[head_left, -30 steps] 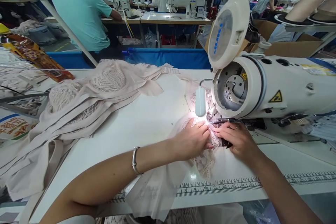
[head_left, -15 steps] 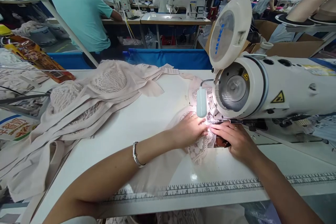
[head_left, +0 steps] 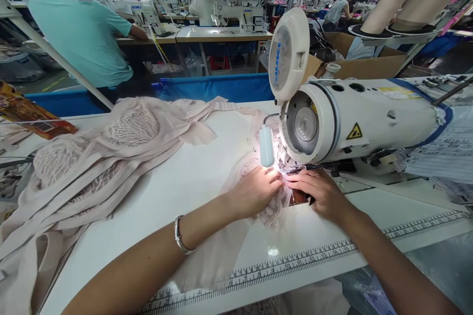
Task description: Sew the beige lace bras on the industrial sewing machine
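Pale pink lace fabric (head_left: 272,214) lies under the head of a white sewing machine (head_left: 369,113), its scalloped edge toward me. My left hand (head_left: 256,192) is closed on this lace, fingers bent just left of the needle area. From the right, my right hand (head_left: 320,191) reaches in with fingers held together and their tips on the lace edge; its thumb is hidden. A small dark thing shows beneath the right palm, too unclear to name. Sheer fabric (head_left: 210,261) trails below my left forearm. A small lamp (head_left: 266,146) lights the spot; the needle itself is hidden.
Pale pink lace-cup garments (head_left: 133,128) are heaped on the left of the white table (head_left: 173,177). A bottle (head_left: 33,110) lies behind them. A ruler strip (head_left: 295,258) runs along the front edge. Thread cones (head_left: 388,5) stand at upper right. A person in turquoise (head_left: 77,39) sits ahead.
The view has turned right, so most things sit farther left in the picture. Both hands stay on the lace beside the needle area, with only slight finger movement.
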`<state>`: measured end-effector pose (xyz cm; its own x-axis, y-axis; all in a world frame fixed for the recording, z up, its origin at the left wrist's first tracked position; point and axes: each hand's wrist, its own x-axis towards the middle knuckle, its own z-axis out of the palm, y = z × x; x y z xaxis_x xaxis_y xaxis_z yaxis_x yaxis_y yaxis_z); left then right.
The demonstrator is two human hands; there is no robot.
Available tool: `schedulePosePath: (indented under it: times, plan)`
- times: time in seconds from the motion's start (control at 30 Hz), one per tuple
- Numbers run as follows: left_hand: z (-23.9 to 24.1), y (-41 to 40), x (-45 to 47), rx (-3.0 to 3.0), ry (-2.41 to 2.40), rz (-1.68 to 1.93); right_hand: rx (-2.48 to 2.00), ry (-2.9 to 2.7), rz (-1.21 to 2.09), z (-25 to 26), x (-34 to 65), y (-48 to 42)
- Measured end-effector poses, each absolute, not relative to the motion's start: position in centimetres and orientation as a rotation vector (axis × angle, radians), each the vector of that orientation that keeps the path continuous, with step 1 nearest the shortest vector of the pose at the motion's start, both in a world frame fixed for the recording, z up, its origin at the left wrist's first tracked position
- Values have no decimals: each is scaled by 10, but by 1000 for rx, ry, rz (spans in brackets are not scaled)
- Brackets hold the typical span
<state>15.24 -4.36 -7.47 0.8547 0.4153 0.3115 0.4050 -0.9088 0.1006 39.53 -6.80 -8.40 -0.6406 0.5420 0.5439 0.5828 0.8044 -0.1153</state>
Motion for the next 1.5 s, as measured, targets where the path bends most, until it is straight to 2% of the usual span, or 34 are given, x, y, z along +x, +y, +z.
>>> schedulePosePath:
  times: [0.53, 0.8, 1.17, 1.5]
  plan:
    - [-73, -44, 154, 3076, 701, 498, -835, -2423, -54, -91, 398, -67]
    - [-69, -48, 152, 3008, 840, 377, -825, -2415, -32, -90, 396, -67]
    - [-76, -48, 152, 3045, 822, 491, -852, -2414, -5, -89, 396, -68]
    - [-77, -52, 153, 3016, 947, 464, -815, -2443, -120, -86, 397, -67]
